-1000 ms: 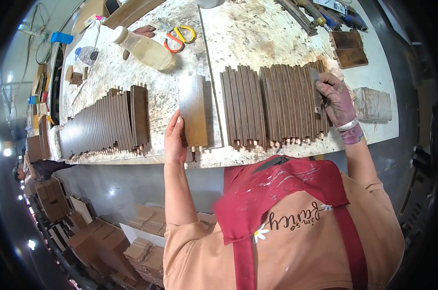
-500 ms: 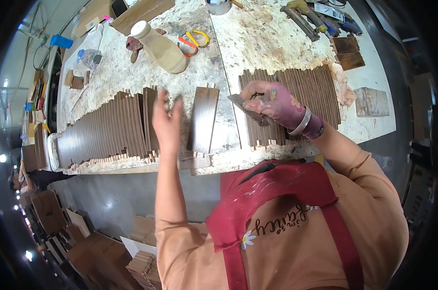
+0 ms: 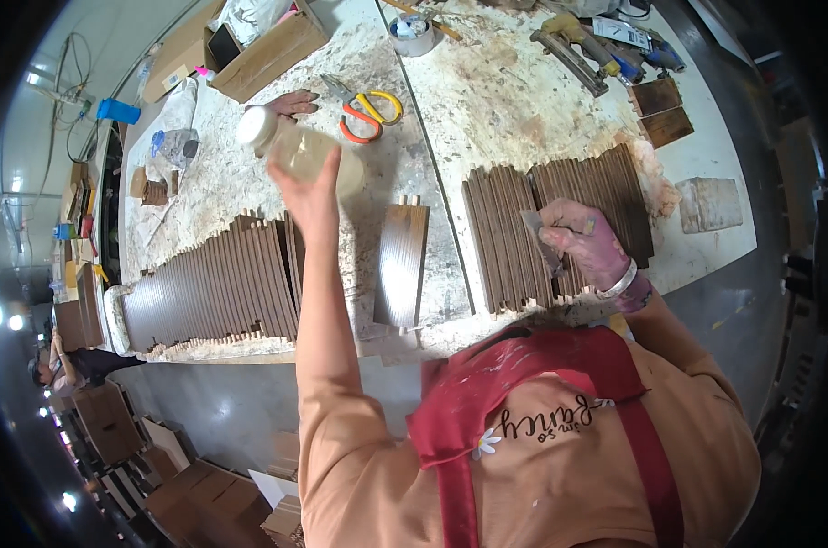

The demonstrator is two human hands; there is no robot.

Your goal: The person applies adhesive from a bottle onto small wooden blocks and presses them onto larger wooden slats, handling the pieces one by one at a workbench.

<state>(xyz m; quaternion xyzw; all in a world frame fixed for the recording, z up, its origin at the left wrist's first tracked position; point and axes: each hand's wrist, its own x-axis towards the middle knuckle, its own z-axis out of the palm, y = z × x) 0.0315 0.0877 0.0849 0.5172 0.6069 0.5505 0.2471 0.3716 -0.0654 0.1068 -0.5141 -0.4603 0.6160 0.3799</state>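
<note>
My left hand [image 3: 310, 196] is bare and grips a translucent plastic bottle [image 3: 306, 153] with a white cap, thumb along one side; the bottle is tilted and somewhat blurred. In my gloved right hand [image 3: 589, 239] is a thin, flat grey piece [image 3: 532, 225], pinched over the right-hand row of brown wooden slats [image 3: 501, 247]; its exact kind I cannot make out. Between my hands a single brown slat [image 3: 401, 265] lies flat, pale dowels at its ends. A longer row of slats on edge [image 3: 209, 283] stands to the left.
Scissors [image 3: 364, 114] with orange and yellow handles lie beyond the bottle, near a crumpled glove [image 3: 295, 102]. Farther back are a cardboard box [image 3: 268, 59] and a small round tub [image 3: 412, 38]. Nail guns [image 3: 606, 50], dark wood pieces [image 3: 662, 111] and a whitish block [image 3: 711, 205] occupy the right side.
My left hand has reached forward and closed on the bottle, which has shifted toward me. My right hand has moved right over the slats with the grey piece. The view has shifted slightly.
</note>
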